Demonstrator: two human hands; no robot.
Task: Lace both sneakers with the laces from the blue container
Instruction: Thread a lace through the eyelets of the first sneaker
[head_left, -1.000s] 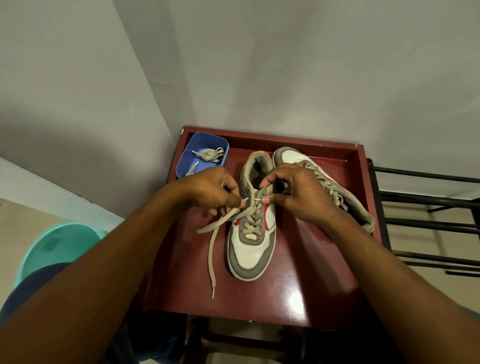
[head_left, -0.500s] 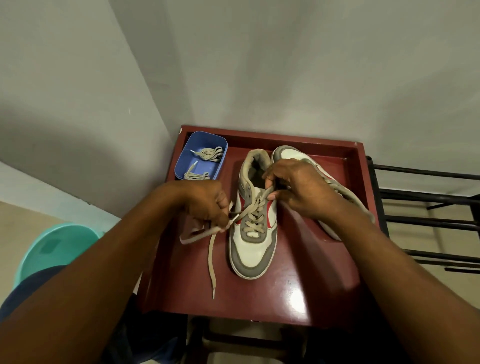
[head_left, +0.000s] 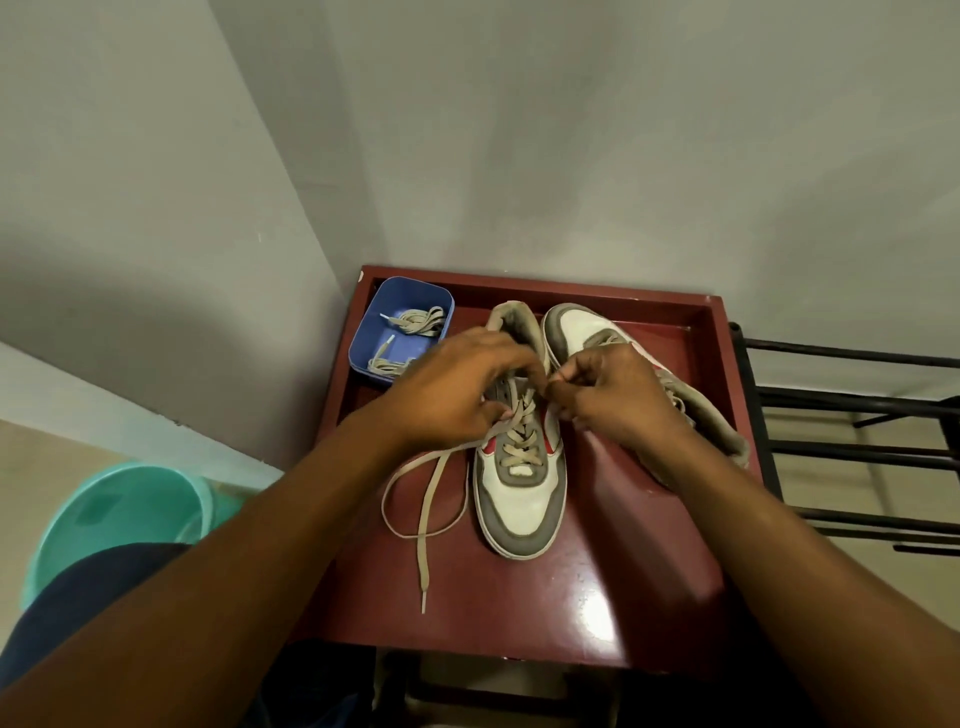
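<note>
The left hand (head_left: 457, 395) and right hand (head_left: 610, 397) curl over the top eyelets of the half-laced sneaker (head_left: 519, 506) at the middle of the table (head_left: 623, 582), each pinching the beige lace (head_left: 427, 501). The lace's loose end trails toward the front edge, and the blue container (head_left: 366, 338) sits in the far left corner.

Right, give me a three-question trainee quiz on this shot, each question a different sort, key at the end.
1. True or false: the blue container is empty.
2. The free end of the lace lies: A) on the red table, left of the near sneaker; B) inside the blue container; C) hanging off the table's front edge.
3. Which way does the near sneaker's toe point?
Key: 1 false, spare laces lie in it; 2 A; 3 toward the person.
</note>
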